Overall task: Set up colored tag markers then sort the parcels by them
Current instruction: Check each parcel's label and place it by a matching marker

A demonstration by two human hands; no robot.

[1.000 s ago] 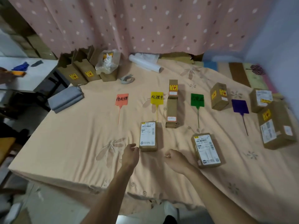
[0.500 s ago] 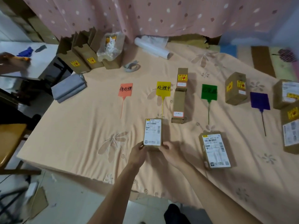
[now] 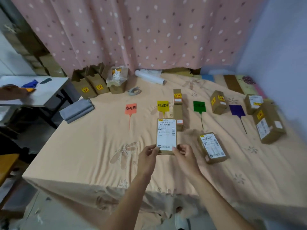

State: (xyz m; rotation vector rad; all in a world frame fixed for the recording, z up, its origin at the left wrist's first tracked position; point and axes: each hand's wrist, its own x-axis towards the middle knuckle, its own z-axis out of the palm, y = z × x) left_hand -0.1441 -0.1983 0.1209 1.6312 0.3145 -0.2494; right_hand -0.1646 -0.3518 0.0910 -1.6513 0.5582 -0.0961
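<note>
Both hands hold a flat brown parcel (image 3: 166,133) with a white shipping label, raised off the bed below the yellow tag (image 3: 163,106). My left hand (image 3: 148,155) pinches its near left corner and my right hand (image 3: 184,155) its near right corner. An orange tag (image 3: 130,109), a green tag (image 3: 199,106) and a purple tag (image 3: 237,110) lie in a row with the yellow one. A second labelled parcel (image 3: 213,147) lies below the green tag. Two slim boxes (image 3: 177,110) lie end to end between yellow and green.
The peach bed sheet (image 3: 93,146) ends at a front edge near me. More parcels lie at the right: one (image 3: 218,102) between green and purple, two (image 3: 268,122) at the far right. Open cartons (image 3: 90,85), a white roll (image 3: 150,77) and folded grey cloth (image 3: 77,111) sit at the back left.
My hands went from resting as fists beside the parcel to gripping its near end, and they have lifted it off the sheet. The camera has tilted up.
</note>
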